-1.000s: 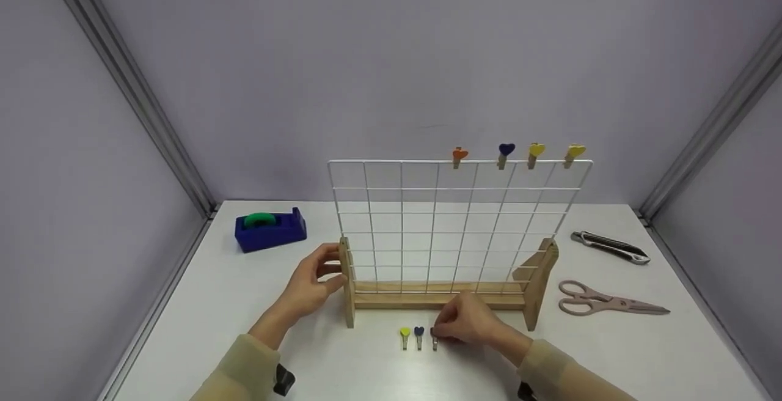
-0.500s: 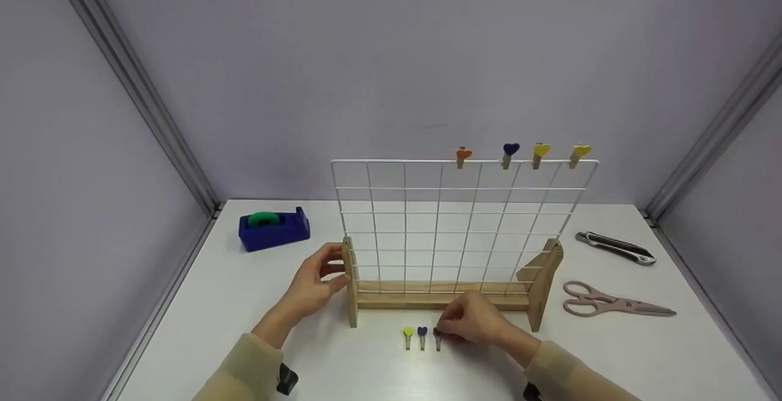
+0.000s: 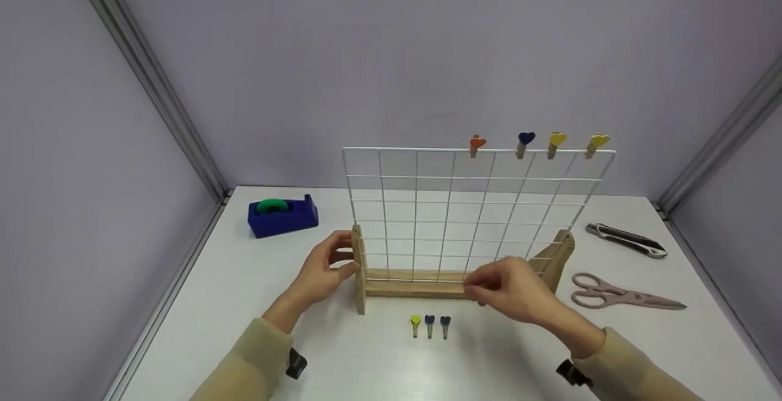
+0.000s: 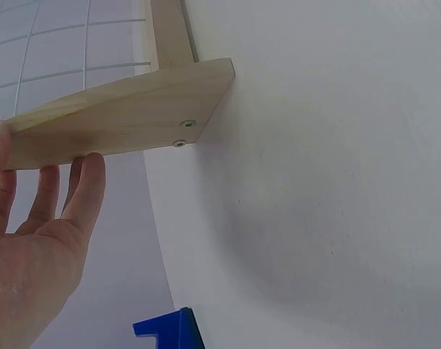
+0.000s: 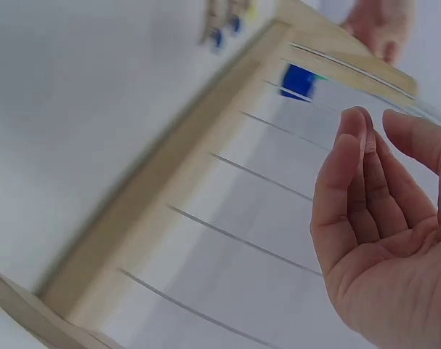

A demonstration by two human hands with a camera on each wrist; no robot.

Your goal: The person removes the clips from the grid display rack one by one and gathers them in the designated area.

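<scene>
My left hand [image 3: 319, 272] grips the wooden side piece [image 4: 126, 113] of a white wire grid stand [image 3: 452, 150], thumb on one edge and fingertips on the other. My right hand [image 3: 516, 288] is over the stand's front rail, its fingers loosely bent. In the right wrist view, the thumb stands apart from the fingers with nothing between them. Three small heart clothespins lie in a row in front of the stand: a yellow clothespin [image 3: 415, 326], a dark blue clothespin [image 3: 429, 326] and another dark blue clothespin [image 3: 445, 327].
Along the grid's top wire sit an orange heart clothespin [image 3: 475, 145], a blue one [image 3: 524, 143] and two yellow ones. At the left stands a blue tape dispenser [image 3: 283, 220] with green tape. A utility knife [image 3: 627, 240] and pink scissors [image 3: 629, 296] lie at the right.
My right hand has let go of the rightmost blue clothespin and moved up and to the right. My left hand keeps its grip on the stand. The head view has shifted slightly.
</scene>
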